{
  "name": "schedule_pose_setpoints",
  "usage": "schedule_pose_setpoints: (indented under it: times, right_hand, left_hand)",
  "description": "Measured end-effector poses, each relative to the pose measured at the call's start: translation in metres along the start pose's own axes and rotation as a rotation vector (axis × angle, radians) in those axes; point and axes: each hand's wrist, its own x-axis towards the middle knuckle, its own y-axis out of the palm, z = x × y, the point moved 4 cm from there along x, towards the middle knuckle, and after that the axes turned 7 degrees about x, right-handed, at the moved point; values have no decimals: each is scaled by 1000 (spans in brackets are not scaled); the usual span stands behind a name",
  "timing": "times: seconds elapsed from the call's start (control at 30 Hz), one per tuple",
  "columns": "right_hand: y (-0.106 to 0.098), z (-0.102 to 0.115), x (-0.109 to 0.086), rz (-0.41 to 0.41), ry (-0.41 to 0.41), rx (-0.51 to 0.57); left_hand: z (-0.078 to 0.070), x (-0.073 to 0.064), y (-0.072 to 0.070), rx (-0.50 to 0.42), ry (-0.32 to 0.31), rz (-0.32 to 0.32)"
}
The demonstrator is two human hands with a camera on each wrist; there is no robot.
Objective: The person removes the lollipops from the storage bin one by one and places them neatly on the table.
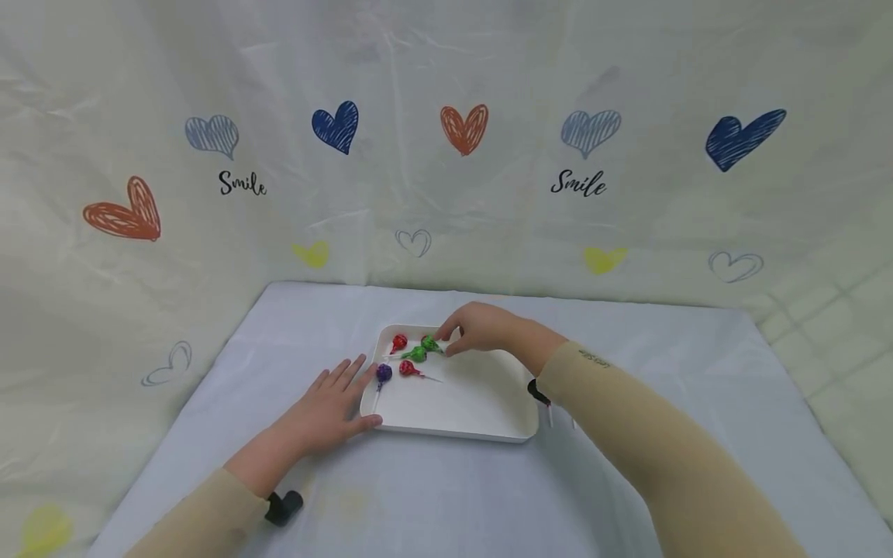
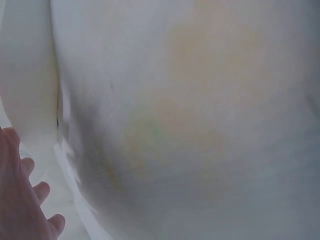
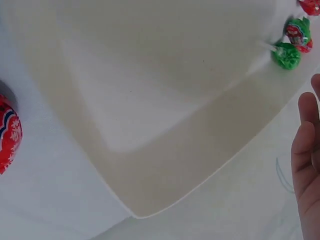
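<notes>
A white tray (image 1: pixel 481 403) holds several wrapped lollipops grouped at its left side. Among them are a purple lollipop (image 1: pixel 384 373), a red lollipop (image 1: pixel 408 369) with its stick pointing right, another red lollipop (image 1: pixel 399 341) farther back, and green lollipops (image 1: pixel 418 354) lying close together. My left hand (image 1: pixel 328 415) rests against the tray's left edge, fingers spread, thumb at the front corner. Over the back of the tray, my right hand (image 1: pixel 481 325) reaches down beside the green lollipops, thumb and forefinger apart. In the right wrist view its fingers (image 3: pixel 307 145) show nothing between them.
A red-wrapped lollipop (image 3: pixel 7 135) lies outside the tray. Lollipop sticks (image 1: pixel 549 416) show beside the right sleeve, which hides the rest. A white cloth (image 1: pixel 446 504) covers the table, and a curtain with printed hearts (image 1: pixel 463 128) hangs behind.
</notes>
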Motion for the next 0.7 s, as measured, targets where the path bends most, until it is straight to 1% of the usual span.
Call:
schedule_pose_setpoints:
  times: [0.17,0.33,0.4,0.7]
  right_hand:
    - [13,12,11,23,-36,-79]
    - [26,25,24,52,-90,-204]
    - [31,30,29,58,-112,-232]
    - [44,44,40,82,-127,-254]
  left_hand:
    - [-1,0,0,-9,-4,13]
    - [0,0,0,-5,-2,12]
    - [0,0,0,-3,2,7]
    - [2,0,1,9,12,-7]
